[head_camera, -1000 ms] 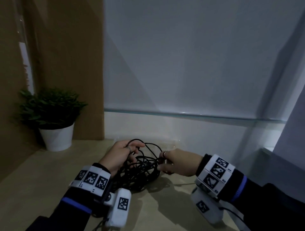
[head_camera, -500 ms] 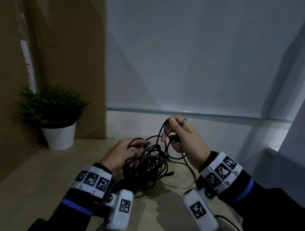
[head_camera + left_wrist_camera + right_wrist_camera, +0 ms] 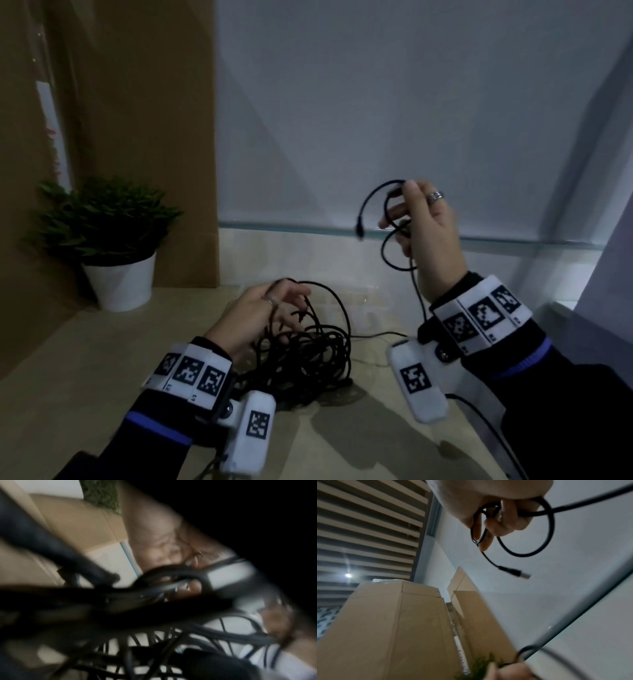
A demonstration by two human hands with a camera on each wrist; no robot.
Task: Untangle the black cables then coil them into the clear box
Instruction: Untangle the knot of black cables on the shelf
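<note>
- Right hand (image 3: 428, 236) raised well above the bench (image 3: 342, 445), near its back edge, fingers curled round one black cable (image 3: 388, 246); grip grasping a small loop of it.
- Free plug end (image 3: 515, 572) of that cable dangling just left of the right hand's fingers, clear of everything else.
- Rest of the held cable dropping from the right hand past the wrist down toward the bench.
- Left hand (image 3: 263, 315) low over the bench, about mid-width, fingers hooked loosely through strands of the tangled cable pile (image 3: 301, 356); grip grasping at least one strand up near the knuckles.
- Left wrist view blurry, mostly dark cables (image 3: 154, 615) crossing right in front of the fingers (image 3: 163, 545), so no telling exactly how many strands sit in that grip.
- Tangle itself lying on the bench just right of and under the left hand, still a knotted heap.
- Potted plant (image 3: 113, 240) in a white pot at the back left corner of the bench, beside a brown cardboard box (image 3: 137, 137).
- Clear box not visible in any view.
</note>
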